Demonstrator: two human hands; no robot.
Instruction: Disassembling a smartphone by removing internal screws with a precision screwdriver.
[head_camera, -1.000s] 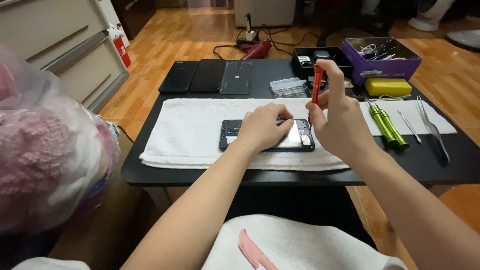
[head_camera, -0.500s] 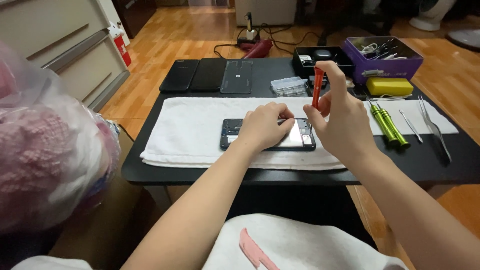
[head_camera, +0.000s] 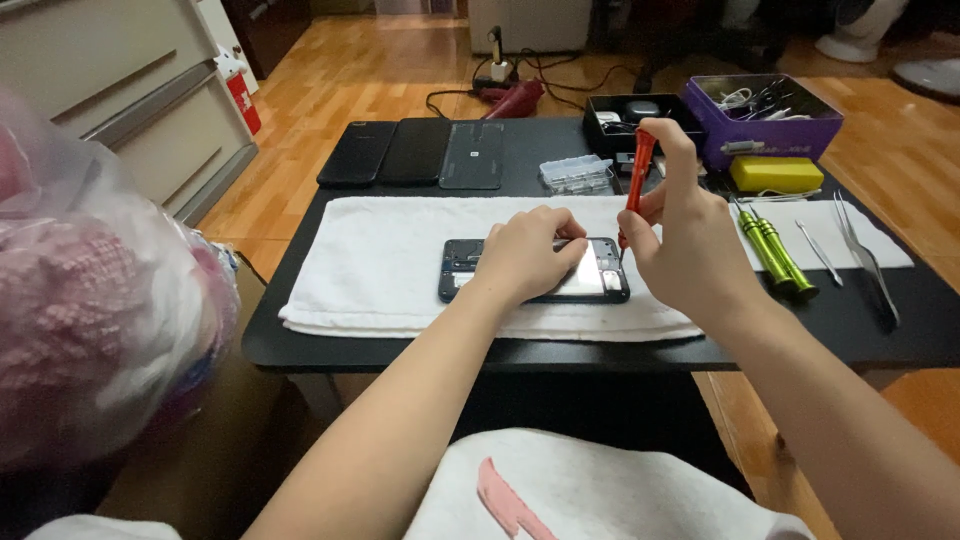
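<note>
Your right hand (head_camera: 690, 240) is clamped on the slim red-handled screwdriver (head_camera: 638, 180), held upright w/ tip at the right end of the opened black phone (head_camera: 535, 271). Left hand (head_camera: 525, 252) presses flat on the phone, which lies mid white towel (head_camera: 380, 250). Risk: tip slips off the screw and gouges the board; a loosened screw may vanish into the towel nap.

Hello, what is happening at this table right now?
A person is working on an opened phone that lies on a white towel on a black table. The left hand presses down on the phone, and the right hand holds a red screwdriver upright, its tip near the phone's right end. Two green screwdrivers and metal tweezers lie to the right. Three dark phone parts lie along the far edge.
</note>
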